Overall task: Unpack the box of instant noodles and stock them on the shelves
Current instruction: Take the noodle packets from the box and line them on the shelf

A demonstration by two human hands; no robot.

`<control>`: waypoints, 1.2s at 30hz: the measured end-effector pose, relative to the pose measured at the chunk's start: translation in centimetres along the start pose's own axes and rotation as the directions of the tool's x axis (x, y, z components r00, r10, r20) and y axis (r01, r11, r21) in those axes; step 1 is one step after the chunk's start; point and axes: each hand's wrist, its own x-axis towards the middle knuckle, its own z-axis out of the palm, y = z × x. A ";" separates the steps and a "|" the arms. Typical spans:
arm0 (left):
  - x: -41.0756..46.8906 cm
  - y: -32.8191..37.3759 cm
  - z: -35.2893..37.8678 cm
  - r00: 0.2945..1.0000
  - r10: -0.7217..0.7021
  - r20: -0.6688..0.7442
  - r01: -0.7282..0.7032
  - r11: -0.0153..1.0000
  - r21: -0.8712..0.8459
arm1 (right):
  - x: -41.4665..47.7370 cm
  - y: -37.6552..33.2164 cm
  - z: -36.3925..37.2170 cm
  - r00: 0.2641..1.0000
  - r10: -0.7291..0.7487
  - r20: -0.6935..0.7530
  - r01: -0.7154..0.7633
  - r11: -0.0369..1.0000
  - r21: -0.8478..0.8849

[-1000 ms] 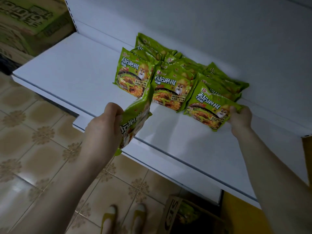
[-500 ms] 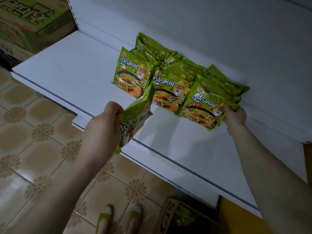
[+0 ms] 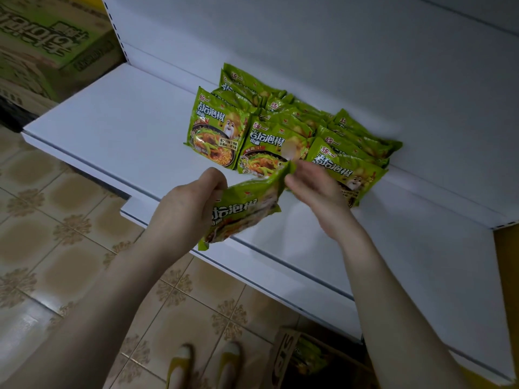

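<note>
Several green instant noodle packets (image 3: 269, 127) lie in three overlapping rows on the white shelf (image 3: 118, 136), leaning toward its back wall. My left hand (image 3: 188, 203) grips one more green packet (image 3: 244, 209) by its left edge, just above the shelf's front half. My right hand (image 3: 314, 189) is blurred with motion and pinches that packet's upper right corner. The front packet of the right row (image 3: 354, 169) lies just behind my right hand.
An open cardboard box (image 3: 297, 357) with green packets inside stands on the tiled floor (image 3: 56, 262) below the shelf edge, beside my yellow shoes (image 3: 205, 363). Printed noodle cartons (image 3: 47, 43) are stacked at the upper left. The shelf's left half is bare.
My right hand let go of the front packet of the right row and came left to the packet in my left hand. That packet has turned flatter, face up.
</note>
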 end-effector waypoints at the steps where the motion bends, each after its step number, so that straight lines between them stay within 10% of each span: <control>1: 0.1 0.0 -0.4 1.000 0.003 0.000 -0.003 0.999 -0.032 | -0.2 -0.5 0.4 0.994 0.006 0.109 -0.007 1.000 0.004; 5: 0.2 -0.1 -1.5 0.999 -0.025 -0.048 0.020 0.993 -0.114 | -0.6 -1.3 1.0 0.970 -0.005 0.241 0.009 1.000 -0.015; 20: -0.2 -8.2 -0.5 0.951 -0.179 -0.253 0.151 0.981 -0.124 | 0.1 -0.2 5.2 0.975 -0.108 -0.192 0.090 0.991 -0.104; 30: 2.3 -19.3 7.3 0.945 -0.073 0.320 -0.006 0.971 0.238 | 8.1 1.9 12.6 0.839 -0.052 -0.542 0.107 0.992 0.070; 36: 2.6 -22.0 10.1 0.929 -0.034 0.368 -0.087 0.948 0.308 | 12.9 3.6 15.0 0.826 -0.022 -0.563 0.061 0.997 0.052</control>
